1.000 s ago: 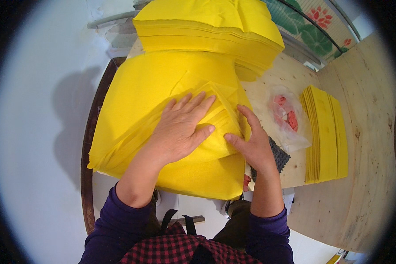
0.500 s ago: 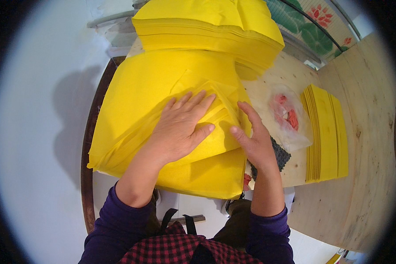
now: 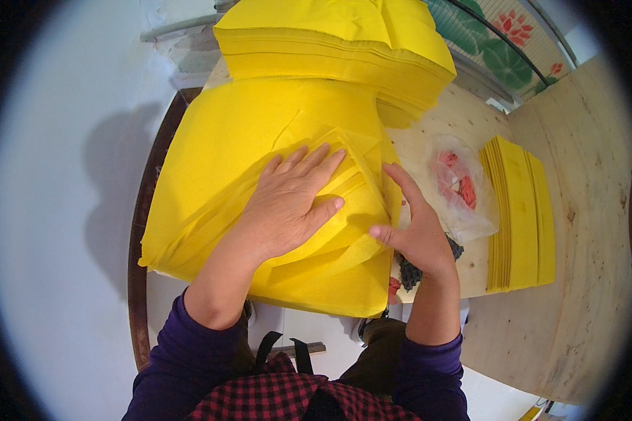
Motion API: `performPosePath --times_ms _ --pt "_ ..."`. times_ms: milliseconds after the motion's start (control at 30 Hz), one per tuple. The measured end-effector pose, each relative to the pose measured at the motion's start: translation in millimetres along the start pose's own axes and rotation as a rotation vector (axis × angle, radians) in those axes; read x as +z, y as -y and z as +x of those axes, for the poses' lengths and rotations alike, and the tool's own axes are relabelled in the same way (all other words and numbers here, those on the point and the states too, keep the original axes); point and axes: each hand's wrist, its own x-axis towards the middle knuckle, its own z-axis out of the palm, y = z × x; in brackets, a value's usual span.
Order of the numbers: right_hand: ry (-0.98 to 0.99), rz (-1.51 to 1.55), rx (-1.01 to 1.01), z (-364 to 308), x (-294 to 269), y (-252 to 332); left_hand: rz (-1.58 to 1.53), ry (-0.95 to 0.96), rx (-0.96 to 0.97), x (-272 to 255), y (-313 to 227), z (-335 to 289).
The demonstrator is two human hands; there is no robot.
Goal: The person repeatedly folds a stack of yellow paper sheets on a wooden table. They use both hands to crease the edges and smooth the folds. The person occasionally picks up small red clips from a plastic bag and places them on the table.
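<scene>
A pile of yellow cloth-like sheets (image 3: 218, 140) lies before me, its upper layers folded and creased in the middle. My left hand (image 3: 288, 200) rests flat on the folded layers, its fingers stretched out and the thumb apart. At the pile's right edge is my right hand (image 3: 423, 235), with its thumb and forefinger spread wide. The thumb tip is beside a turned-over fold (image 3: 358, 249) of the top sheet; whether it touches the fold is hard to tell. The other right fingers are mostly hidden.
Behind stands a thicker yellow stack (image 3: 330, 52). To the right are a clear plastic bag (image 3: 470, 221) with red pieces in it and a narrow yellow bundle (image 3: 519, 217) beside a wooden panel (image 3: 583, 210). Dark textured cloth (image 3: 409, 274) lies under my right wrist.
My right hand has shifted slightly right and toward me. The top sheet's near right part now lies folded back in a narrow strip. My left hand has stayed put.
</scene>
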Motion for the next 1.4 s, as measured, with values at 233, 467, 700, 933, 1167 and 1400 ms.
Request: performPosePath --times_ms 233,467,700,933,1167,1400 --pt "-0.159 0.054 0.070 7 24 -1 0.000 -0.002 0.013 -2 0 1" --pt "-0.011 -0.061 0.021 0 11 4 0.001 0.002 0.010 -2 0 0" --pt "-0.082 0.046 0.019 3 6 -2 0.000 -0.008 0.002 -1 -1 0" --pt "-0.140 0.010 0.053 6 22 -8 0.003 0.007 0.005 -1 0 0" --pt "-0.024 -0.175 -0.042 -4 6 2 -0.007 -0.006 0.002 -1 -2 0" --pt "-0.142 0.026 0.068 4 16 -4 0.015 0.002 0.006 -1 -1 1"
